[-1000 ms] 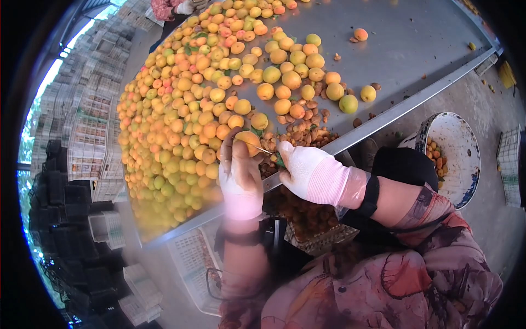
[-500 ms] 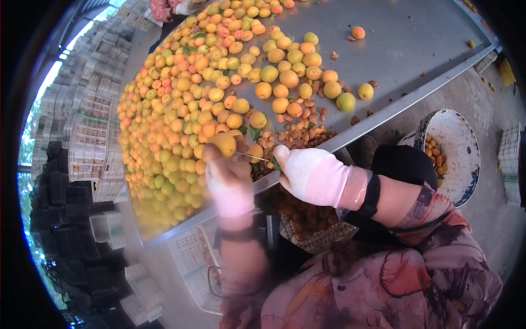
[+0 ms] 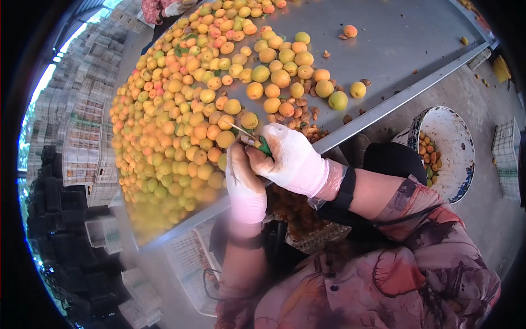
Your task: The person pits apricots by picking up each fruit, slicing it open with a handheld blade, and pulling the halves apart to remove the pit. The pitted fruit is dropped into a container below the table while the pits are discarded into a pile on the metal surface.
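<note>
My right hand (image 3: 293,159), in a white and pink glove, is closed round the green handle (image 3: 265,146) of a thin-bladed knife (image 3: 241,130). Its narrow blade points up and left over the apricots. My left hand (image 3: 243,178), gloved with darkened fingertips, is curled against the right hand's fingers. What it holds, if anything, is hidden between the two hands. Both hands are above the near edge of a metal table (image 3: 378,71). Just beyond them lies a big pile of apricots (image 3: 175,118), with brown apricot stones (image 3: 312,131) heaped to the right.
A white bucket (image 3: 457,159) with apricots inside stands at the right. Below the table edge is a crate of brownish pieces (image 3: 304,219), beside a white basket (image 3: 189,257). Stacked crates (image 3: 82,137) fill the left. Another person's gloved hand (image 3: 178,7) shows at the top.
My left hand, blurred around an apricot earlier, has come right and in against my right hand. My right hand moved up and left, tilting the blade upward. That apricot is no longer visible in the hand.
</note>
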Demonstrator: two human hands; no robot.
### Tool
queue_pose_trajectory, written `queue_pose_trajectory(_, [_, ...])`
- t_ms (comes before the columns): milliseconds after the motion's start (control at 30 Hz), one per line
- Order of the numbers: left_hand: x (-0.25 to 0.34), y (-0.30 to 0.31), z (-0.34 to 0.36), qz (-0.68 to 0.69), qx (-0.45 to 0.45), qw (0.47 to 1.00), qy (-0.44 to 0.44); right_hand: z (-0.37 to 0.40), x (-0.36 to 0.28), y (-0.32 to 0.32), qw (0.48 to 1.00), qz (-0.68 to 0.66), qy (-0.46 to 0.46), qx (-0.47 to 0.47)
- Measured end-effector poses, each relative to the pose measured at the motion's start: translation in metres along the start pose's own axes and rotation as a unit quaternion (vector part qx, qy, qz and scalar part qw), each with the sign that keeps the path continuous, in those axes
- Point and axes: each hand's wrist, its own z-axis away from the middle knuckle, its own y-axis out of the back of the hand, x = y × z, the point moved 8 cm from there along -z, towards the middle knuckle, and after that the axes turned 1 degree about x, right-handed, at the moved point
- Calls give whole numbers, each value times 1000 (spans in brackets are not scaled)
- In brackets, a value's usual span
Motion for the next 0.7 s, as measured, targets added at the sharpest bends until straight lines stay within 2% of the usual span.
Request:
queue_pose_trajectory(33, [8,0,-2,-138,-30,988,-68,1,-2,-3,999,35,22,-25])
queue_pose_trajectory(67, [14,-5,1,-273,-60,951,-133,2,-5,-6,995,71,44,-51])
queue_pose_trajectory(100, [10,-5,7,-155,-73,981,-95,3,-3,-7,995,71,43,-53])
queue_pose_trajectory(167, [2,1,7,-157,-76,982,-72,6,-10,-9,990,73,110,-58])
queue_pose_trajectory(233, [0,3,8,-161,-79,983,-51,7,-13,-10,986,77,131,-72])
queue_pose_trajectory(267, [-8,4,10,-18,-66,996,55,8,-17,-11,981,81,153,-86])
queue_pose_trajectory(300, [-20,3,15,126,-49,978,158,8,-20,-9,981,80,153,-87])
queue_pose_trajectory(367, [-35,4,16,179,-71,966,172,11,-28,-12,972,94,170,-131])
queue_pose_trajectory(433, [-39,4,17,231,-93,951,185,10,-22,-13,973,94,168,-127])
queue_pose_trajectory(467, [-2,9,13,-62,-111,989,-75,10,-21,-15,973,95,169,-122])
queue_pose_trajectory(500, [29,-5,28,-346,-111,874,-324,10,-22,-17,973,95,170,-122])
queue_pose_trajectory(533, [36,-7,27,-345,-110,873,-325,8,-4,-12,992,-75,19,-99])
queue_pose_trajectory(567, [11,9,7,-38,-80,996,-31,11,16,-14,958,-242,-133,-72])
queue_pose_trajectory(600, [-27,3,17,276,-35,922,270,9,21,-11,940,-293,-167,-50])
queue_pose_trajectory(633, [-23,0,16,312,-111,907,260,11,19,-10,926,-325,-182,-55])
queue_pose_trajectory(667, [-28,2,16,312,-111,908,258,13,17,-7,911,-357,-197,-61])
queue_pose_trajectory(700, [-19,12,11,163,-100,971,142,14,15,0,911,-358,-196,-63])
